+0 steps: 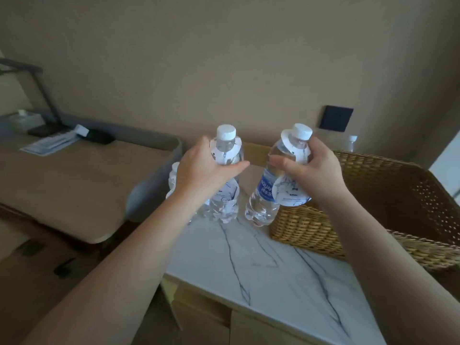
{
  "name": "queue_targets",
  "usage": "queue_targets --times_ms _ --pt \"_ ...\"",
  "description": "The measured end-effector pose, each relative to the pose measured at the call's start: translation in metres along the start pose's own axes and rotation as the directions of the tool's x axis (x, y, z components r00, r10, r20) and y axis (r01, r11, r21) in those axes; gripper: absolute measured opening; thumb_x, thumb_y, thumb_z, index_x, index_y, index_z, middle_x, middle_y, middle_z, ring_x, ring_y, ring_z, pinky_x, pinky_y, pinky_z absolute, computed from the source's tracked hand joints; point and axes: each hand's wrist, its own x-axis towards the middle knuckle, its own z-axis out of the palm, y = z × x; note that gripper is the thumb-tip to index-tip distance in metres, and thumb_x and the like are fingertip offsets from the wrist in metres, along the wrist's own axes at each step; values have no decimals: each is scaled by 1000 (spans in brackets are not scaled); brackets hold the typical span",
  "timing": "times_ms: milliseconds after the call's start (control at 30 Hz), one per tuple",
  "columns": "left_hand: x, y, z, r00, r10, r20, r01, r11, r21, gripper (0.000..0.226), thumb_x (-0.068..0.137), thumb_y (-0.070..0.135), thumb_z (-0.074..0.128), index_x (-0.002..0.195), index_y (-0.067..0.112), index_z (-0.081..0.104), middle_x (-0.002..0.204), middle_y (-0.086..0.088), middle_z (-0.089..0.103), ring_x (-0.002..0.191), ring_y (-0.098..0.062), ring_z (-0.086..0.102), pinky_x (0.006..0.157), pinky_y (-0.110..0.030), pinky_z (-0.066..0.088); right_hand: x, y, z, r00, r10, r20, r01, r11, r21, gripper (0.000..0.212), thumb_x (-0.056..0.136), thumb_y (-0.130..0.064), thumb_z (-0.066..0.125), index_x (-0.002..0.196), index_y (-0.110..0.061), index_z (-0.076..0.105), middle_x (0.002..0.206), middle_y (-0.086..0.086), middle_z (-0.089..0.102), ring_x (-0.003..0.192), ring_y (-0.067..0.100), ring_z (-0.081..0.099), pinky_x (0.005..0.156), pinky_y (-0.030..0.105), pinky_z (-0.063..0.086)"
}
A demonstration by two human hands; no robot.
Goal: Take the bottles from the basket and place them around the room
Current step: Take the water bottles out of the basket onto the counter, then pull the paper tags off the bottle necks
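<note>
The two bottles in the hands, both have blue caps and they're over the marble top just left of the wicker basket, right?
Not quite: the head view shows white caps on both the left hand's bottle and the right hand's bottle. The rest holds: over the marble top, left of the wicker basket.

Bottles [225, 170]: clear plastic, white caps, white tags, one blue label. Basket [368, 195]: golden-brown wicker weave. Countertop [261, 270]: white marble, dark grey veining. Wall [224, 58]: plain beige. Wall panel [336, 118]: black.
</note>
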Motion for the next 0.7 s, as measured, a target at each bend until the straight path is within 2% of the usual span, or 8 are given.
queue_targets --times_ms 33,100,167,200,267,333,433,700 --pt "-8 -11 2 1000 -23 15 23 1000 4 64 56 61 80 95 19 53 91 8 63 86 -17 60 72 -36 49 -8 6 10 1000 20 13 -20 1000 -14 48 62 -51 79 97 -24 60 89 -9 68 83 9 65 73 39 57" --pt "-23 -34 9 998 -55 40 54 998 26 64 59 57 82 102 18 54 94 8 63 87 -16 59 65 -30 43 -24 19 28 998 50 42 -48 998 -46 50 59 -54 79 94 -25 59 85 -11 66 79 5 63 65 30 55" --pt "-38 -54 19 996 -65 61 62 997 46 62 62 54 82 106 20 54 95 10 62 87 -13 57 60 -22 37 -39 33 44 995 69 75 -63 995 -81 49 57 -57 78 91 -29 57 81 -16 64 74 -2 61 56 17 45" --pt "-44 -63 24 995 -76 70 73 996 48 62 63 53 82 107 21 53 96 11 62 87 -13 57 61 -22 39 -46 40 51 993 82 87 -73 993 -95 48 56 -58 78 90 -32 56 79 -18 62 72 -5 59 54 13 40" --pt "-54 -77 36 988 -128 92 124 991 47 62 63 52 83 107 21 52 98 9 63 90 -14 59 67 -28 44 -56 53 63 988 112 104 -98 987 -125 48 55 -59 76 89 -34 53 78 -18 60 70 -5 57 53 14 37" --pt "-63 -86 48 979 -173 108 169 985 42 63 62 50 84 107 22 50 99 9 60 89 -14 57 69 -28 41 -62 66 72 983 139 118 -119 979 -166 49 55 -59 75 89 -34 50 78 -17 58 71 -3 55 53 18 36" --pt "-71 -92 63 971 -215 109 213 977 28 66 63 48 85 111 20 50 103 5 60 90 -15 56 71 -28 40 -65 82 76 971 188 147 -158 968 -194 54 54 -59 75 95 -35 50 82 -18 58 75 -3 53 55 17 36" --pt "-73 -92 72 963 -245 115 245 969 13 65 65 48 83 112 19 49 106 0 62 90 -19 64 76 -36 51 -63 99 71 954 229 192 -183 956 -228 60 59 -55 77 107 -30 50 87 -18 56 75 0 51 55 16 34"
